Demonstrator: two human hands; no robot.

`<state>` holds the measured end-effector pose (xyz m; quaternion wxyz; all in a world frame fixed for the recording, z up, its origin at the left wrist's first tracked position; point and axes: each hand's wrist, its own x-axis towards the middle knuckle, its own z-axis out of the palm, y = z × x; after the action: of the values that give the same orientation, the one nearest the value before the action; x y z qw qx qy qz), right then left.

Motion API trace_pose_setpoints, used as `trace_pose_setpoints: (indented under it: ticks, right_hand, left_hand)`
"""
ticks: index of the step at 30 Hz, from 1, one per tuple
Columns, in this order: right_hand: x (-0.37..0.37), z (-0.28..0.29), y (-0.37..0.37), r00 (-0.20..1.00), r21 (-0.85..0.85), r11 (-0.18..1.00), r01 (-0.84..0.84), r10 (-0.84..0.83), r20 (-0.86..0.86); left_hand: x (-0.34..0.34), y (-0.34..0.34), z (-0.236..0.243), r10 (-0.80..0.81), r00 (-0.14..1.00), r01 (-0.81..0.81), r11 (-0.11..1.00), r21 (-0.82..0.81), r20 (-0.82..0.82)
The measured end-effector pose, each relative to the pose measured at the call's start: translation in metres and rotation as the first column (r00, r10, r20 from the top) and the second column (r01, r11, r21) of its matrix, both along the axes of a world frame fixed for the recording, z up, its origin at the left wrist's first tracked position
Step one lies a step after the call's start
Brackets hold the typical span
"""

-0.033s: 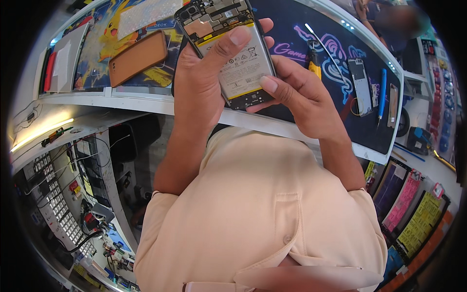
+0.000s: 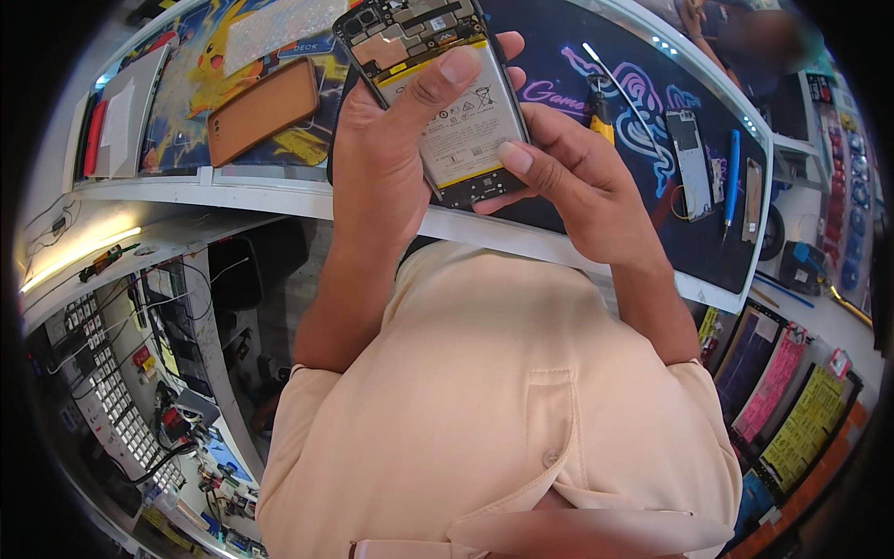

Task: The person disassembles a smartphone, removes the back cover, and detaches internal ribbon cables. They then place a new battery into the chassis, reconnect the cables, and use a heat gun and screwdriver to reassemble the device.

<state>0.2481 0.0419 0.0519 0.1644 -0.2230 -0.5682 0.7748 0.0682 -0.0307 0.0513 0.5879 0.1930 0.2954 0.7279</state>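
An opened smartphone (image 2: pixel 473 140) is held up between my hands over the near edge of the bench. Its back cover is off, so a silver-grey battery with yellow strips at its ends shows, with a circuit board (image 2: pixel 410 37) above it. My left hand (image 2: pixel 386 149) wraps round the left side, thumb pressed across the battery's upper part and fingertips showing past the far side. At the lower right corner, my right hand (image 2: pixel 591 182) grips the edge, its thumb on the battery's lower right and its other fingers partly hidden behind the phone.
On the dark mat right lie a yellow-and-black screwdriver (image 2: pixel 602 121), a phone part (image 2: pixel 689 168), a blue slim-handled tool (image 2: pixel 733 182) and a small strip (image 2: pixel 751 205). A brown phone case (image 2: pixel 264 112) and bubble wrap (image 2: pixel 287 33) lie left. Another person (image 2: pixel 759 47) is at the far right.
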Motion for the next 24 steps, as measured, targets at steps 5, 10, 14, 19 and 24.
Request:
trace_pose_setpoints:
  ticks: [5, 10, 14, 19, 24]
  right_hand:
    - [0.002, -0.001, 0.002, 0.999, -0.007, 0.999, 0.042, -0.042, 0.001]
    - [-0.004, 0.002, 0.005, 0.981, 0.034, 0.982, 0.188, -0.186, -0.062]
    - [-0.006, 0.005, 0.001, 0.967, 0.080, 0.964, 0.253, -0.250, -0.042]
    - [-0.003, 0.007, -0.001, 0.966, 0.090, 0.961, 0.260, -0.259, -0.028]
    - [-0.004, 0.001, 0.003, 0.967, 0.096, 0.963, 0.251, -0.253, 0.017]
  left_hand:
    - [0.013, 0.013, -0.010, 0.133, 0.970, -0.127, 0.991, 0.041, -0.205]
    - [0.020, 0.015, -0.012, 0.109, 0.960, -0.086, 0.992, 0.097, -0.256]
    - [0.026, 0.011, -0.007, 0.080, 0.939, -0.037, 0.990, 0.133, -0.333]
    - [0.034, 0.009, -0.006, 0.116, 0.931, -0.068, 0.987, 0.148, -0.346]
    - [0.038, 0.008, -0.009, 0.129, 0.924, -0.093, 0.989, 0.115, -0.359]
